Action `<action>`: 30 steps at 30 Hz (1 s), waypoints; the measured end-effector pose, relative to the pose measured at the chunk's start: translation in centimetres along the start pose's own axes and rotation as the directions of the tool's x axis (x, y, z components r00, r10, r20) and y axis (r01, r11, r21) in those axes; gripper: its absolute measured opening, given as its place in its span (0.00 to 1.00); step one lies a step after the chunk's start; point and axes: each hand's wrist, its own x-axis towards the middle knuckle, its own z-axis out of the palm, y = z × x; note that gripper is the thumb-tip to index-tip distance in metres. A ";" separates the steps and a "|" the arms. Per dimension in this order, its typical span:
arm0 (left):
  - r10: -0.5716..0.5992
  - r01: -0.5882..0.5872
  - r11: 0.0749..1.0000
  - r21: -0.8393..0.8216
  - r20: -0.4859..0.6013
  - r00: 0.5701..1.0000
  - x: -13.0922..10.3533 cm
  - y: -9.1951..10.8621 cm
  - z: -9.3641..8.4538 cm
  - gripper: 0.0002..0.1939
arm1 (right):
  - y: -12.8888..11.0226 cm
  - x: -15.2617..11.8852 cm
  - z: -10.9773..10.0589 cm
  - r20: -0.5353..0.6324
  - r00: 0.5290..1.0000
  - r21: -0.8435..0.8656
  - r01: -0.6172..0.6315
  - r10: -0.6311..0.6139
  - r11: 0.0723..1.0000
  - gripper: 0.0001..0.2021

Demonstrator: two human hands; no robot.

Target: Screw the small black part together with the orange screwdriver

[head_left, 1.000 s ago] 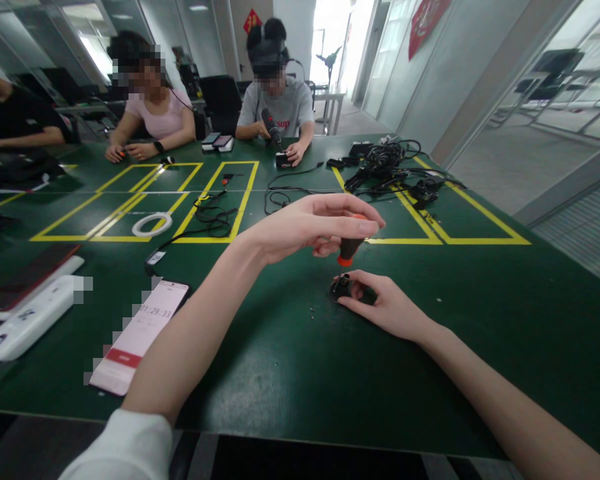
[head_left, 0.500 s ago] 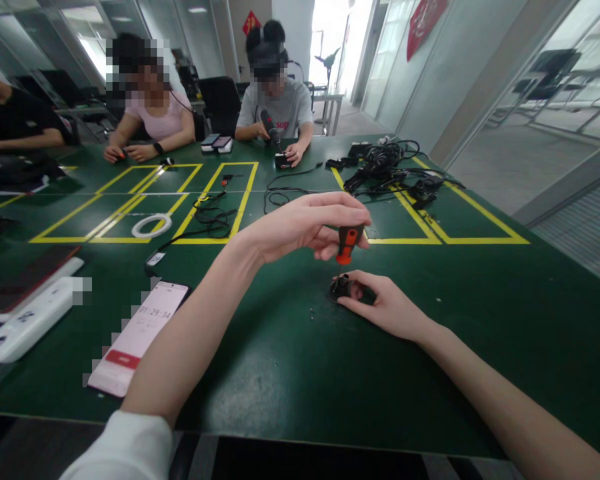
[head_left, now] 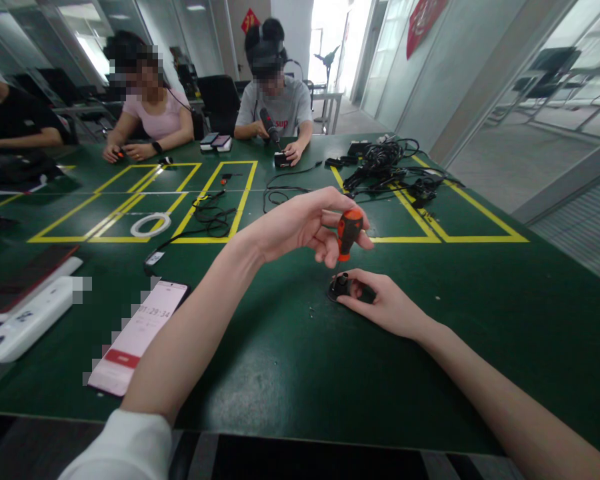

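Note:
My left hand (head_left: 320, 227) has its fingers round the orange and black handle of a screwdriver (head_left: 351, 233), held nearly upright. The thin shaft points down at a small round black part (head_left: 339, 287) on the table; whether the tip sits in a screw is too small to tell. With thumb and fingers, my right hand (head_left: 380, 300) pinches this black part from the right and keeps it against the table top. A few tiny screws (head_left: 311, 311) lie just left of it.
On the green table (head_left: 260, 347), a phone (head_left: 140, 333) and a white power strip (head_left: 30, 320) lie left. Farther off are a white ring (head_left: 151, 225), black cables (head_left: 213, 217) and a cable heap (head_left: 385, 163). Several people sit opposite; one holds a power screwdriver (head_left: 269, 125).
The screwdriver handle has turned and its top now shows above my loosened left fingers. My right hand and the black part have stayed in place.

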 end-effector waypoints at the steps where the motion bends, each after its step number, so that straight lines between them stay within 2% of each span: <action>1: -0.009 0.009 1.000 0.001 -0.009 1.000 0.0 0.0 0.0 0.17 | 0.0 0.0 0.0 0.000 1.000 -0.003 0.000 0.000 1.000 0.11; 6: 0.000 0.001 1.000 0.012 -0.039 0.999 -0.1 0.2 0.5 0.13 | -0.1 0.0 -0.1 -0.002 1.000 -0.026 -0.005 0.005 1.000 0.11; 14: 0.007 -0.001 0.993 0.115 -0.052 0.999 -0.3 0.4 0.8 0.16 | -0.1 0.1 0.1 -0.005 1.000 0.009 0.000 0.000 1.000 0.11; 16: 0.031 -0.021 0.987 0.157 -0.066 0.997 -0.3 0.4 1.0 0.18 | -0.1 0.1 0.1 -0.005 1.000 0.008 -0.001 0.001 1.000 0.11; 19: 0.131 -0.092 0.957 0.277 -0.125 0.984 -0.3 0.4 1.6 0.19 | -0.2 0.1 0.0 -0.007 1.000 -0.007 -0.002 0.002 1.000 0.10; 21: 0.243 -0.144 0.895 0.422 -0.190 0.951 -0.2 0.3 2.2 0.18 | -0.3 0.1 0.0 -0.005 1.000 -0.016 -0.004 0.004 1.000 0.10; 22: 0.319 -0.165 0.841 0.516 -0.225 0.921 -0.2 0.2 2.6 0.18 | -0.4 0.1 -0.1 -0.001 1.000 -0.019 -0.006 0.006 1.000 0.10; 24: 0.457 -0.162 0.686 0.709 -0.248 0.854 -0.2 0.1 3.2 0.16 | -0.4 0.1 -0.2 0.001 1.000 -0.023 -0.007 0.007 1.000 0.10; 26: 0.543 -0.112 0.518 0.848 -0.225 0.809 -0.3 0.1 3.7 0.14 | -0.5 0.1 -0.2 0.002 1.000 -0.025 -0.007 0.008 1.000 0.10; 28: 0.562 -0.061 0.392 0.918 -0.187 0.806 -0.4 0.2 4.0 0.17 | -0.4 0.1 -0.2 -0.001 1.000 -0.028 -0.008 0.008 1.000 0.10; 30: 0.548 -0.036 0.320 0.947 -0.154 0.822 -0.5 0.3 4.2 0.20 | -0.3 0.1 -0.1 -0.001 1.000 -0.031 -0.005 0.004 1.000 0.10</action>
